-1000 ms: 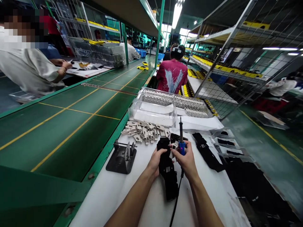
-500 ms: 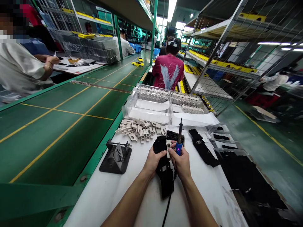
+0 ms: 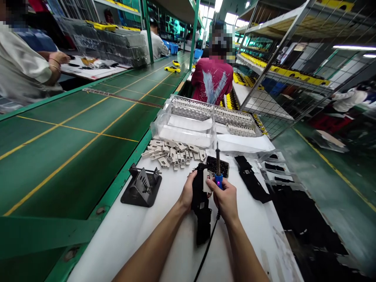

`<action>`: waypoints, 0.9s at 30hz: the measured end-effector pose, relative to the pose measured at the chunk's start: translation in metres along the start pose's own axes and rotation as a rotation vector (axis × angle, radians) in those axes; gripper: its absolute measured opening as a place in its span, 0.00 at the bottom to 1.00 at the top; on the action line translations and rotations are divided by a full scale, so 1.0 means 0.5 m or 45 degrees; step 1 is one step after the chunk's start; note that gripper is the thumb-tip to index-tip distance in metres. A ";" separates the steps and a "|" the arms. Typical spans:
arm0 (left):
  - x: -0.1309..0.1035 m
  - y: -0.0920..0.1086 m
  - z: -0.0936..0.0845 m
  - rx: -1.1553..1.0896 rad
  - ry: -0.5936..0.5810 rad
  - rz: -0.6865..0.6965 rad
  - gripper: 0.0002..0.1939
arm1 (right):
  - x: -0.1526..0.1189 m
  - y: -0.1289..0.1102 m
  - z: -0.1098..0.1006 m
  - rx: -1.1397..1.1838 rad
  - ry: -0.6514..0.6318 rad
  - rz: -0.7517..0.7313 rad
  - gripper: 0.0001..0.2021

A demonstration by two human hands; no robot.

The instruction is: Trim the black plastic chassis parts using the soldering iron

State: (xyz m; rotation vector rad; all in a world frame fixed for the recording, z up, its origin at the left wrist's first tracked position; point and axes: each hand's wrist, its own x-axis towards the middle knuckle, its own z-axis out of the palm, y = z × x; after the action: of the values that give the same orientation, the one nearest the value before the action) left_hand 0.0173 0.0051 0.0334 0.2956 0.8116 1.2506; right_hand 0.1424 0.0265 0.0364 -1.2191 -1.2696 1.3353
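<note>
My left hand [image 3: 188, 190] is closed on a black fabric-like strip [image 3: 203, 225] that hangs down toward me over the white table. In my right hand [image 3: 226, 197] is a soldering iron [image 3: 218, 178] with a blue handle, its tip pointing up and a small light glowing on it. The same hand's thumb and fingers also touch a beige plastic part [image 3: 205, 181], which lies against the strip between both hands. Just beyond the hands sits a dish of small black pieces [image 3: 225, 167]. The iron's black cord [image 3: 207, 248] runs down toward me.
Loose beige parts [image 3: 173, 152] are heaped beyond my left hand, near a black metal stand [image 3: 142, 186]. Clear trays [image 3: 188, 131] stand behind. More black strips [image 3: 252, 180] lie on the right. A green conveyor [image 3: 73, 149] runs along the left; a co-worker [image 3: 211, 80] sits ahead.
The beige part has turned and now shows a flatter, plainer side. My right thumb has shifted onto it, and the iron has moved slightly left. The view has tilted a little.
</note>
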 end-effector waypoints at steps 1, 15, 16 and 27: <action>0.002 -0.001 0.000 -0.010 -0.012 -0.016 0.25 | 0.000 0.001 0.001 -0.021 -0.037 0.002 0.16; 0.006 -0.016 0.001 0.031 0.019 -0.033 0.26 | 0.003 0.027 0.007 -0.038 0.031 0.001 0.15; 0.006 -0.016 0.001 0.022 -0.005 -0.021 0.26 | 0.003 0.027 0.008 -0.027 0.031 0.006 0.15; 0.005 -0.014 0.003 0.011 -0.055 0.013 0.27 | 0.004 0.029 0.006 -0.001 0.000 0.019 0.15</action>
State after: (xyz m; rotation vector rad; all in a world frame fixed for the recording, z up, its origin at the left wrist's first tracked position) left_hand 0.0238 0.0058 0.0293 0.3335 0.7793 1.2466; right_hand 0.1395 0.0269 0.0217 -1.2311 -1.2630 1.3453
